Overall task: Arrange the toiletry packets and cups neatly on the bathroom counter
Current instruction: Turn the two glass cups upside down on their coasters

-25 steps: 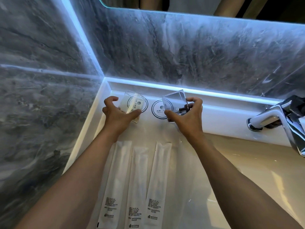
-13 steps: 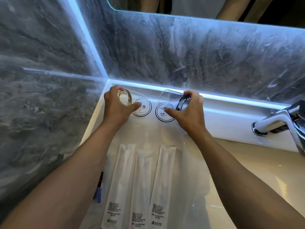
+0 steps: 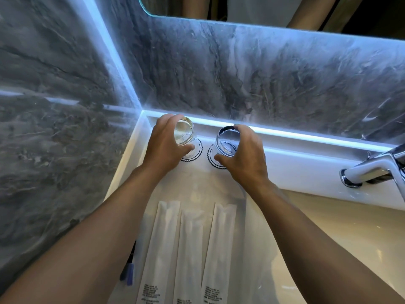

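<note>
Two clear glass cups stand at the back of the white counter (image 3: pixel 197 185), each over a round paper coaster with a black scalloped rim. My left hand (image 3: pixel 164 143) grips the left cup (image 3: pixel 185 132) above the left coaster (image 3: pixel 195 153). My right hand (image 3: pixel 245 154) grips the right cup (image 3: pixel 226 141) above the right coaster (image 3: pixel 213 159). Both cups look nearly upright, mouths up. Three long white toiletry packets (image 3: pixel 192 251) lie side by side, lengthwise, on the counter nearer to me.
Grey marble walls close in the corner at left and behind, with a lit strip along the ledge (image 3: pixel 306 150). A chrome tap (image 3: pixel 370 170) juts out at right over the basin (image 3: pixel 328 233). A dark blue object (image 3: pixel 129 273) lies by the left wall.
Both cups were tilted on their sides a second ago; I have turned them upright and lowered them over the coasters. The view has shifted slightly.
</note>
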